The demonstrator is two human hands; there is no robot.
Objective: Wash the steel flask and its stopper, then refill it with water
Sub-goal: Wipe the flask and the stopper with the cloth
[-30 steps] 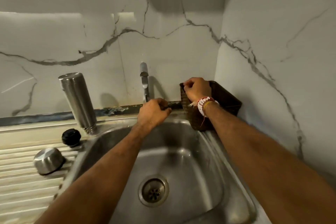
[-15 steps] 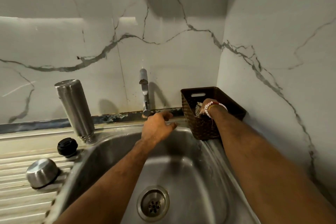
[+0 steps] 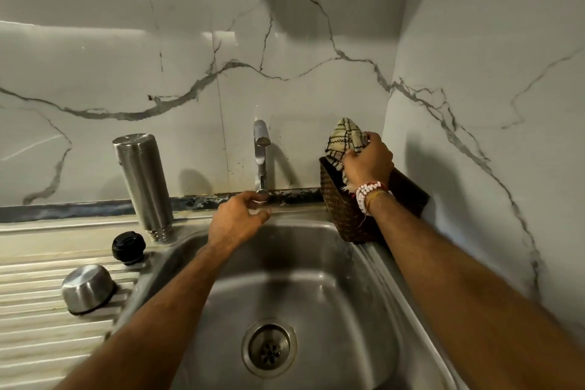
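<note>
The steel flask stands upside down on the drainboard at the sink's back left corner. Its black stopper lies just in front of it, and the steel cap rests mouth down further left. My left hand hovers under the tap at the sink's back edge, fingers loosely curled and holding nothing. My right hand grips a cream checked cloth, lifted above the dark woven basket.
The steel sink with its drain lies below my arms. The ribbed drainboard stretches left. Marble walls close the back and the right side. No water runs from the tap.
My right hand went into the basket, took hold of the checked cloth and lifted it out above the rim. My left hand stayed by the tap's base.
</note>
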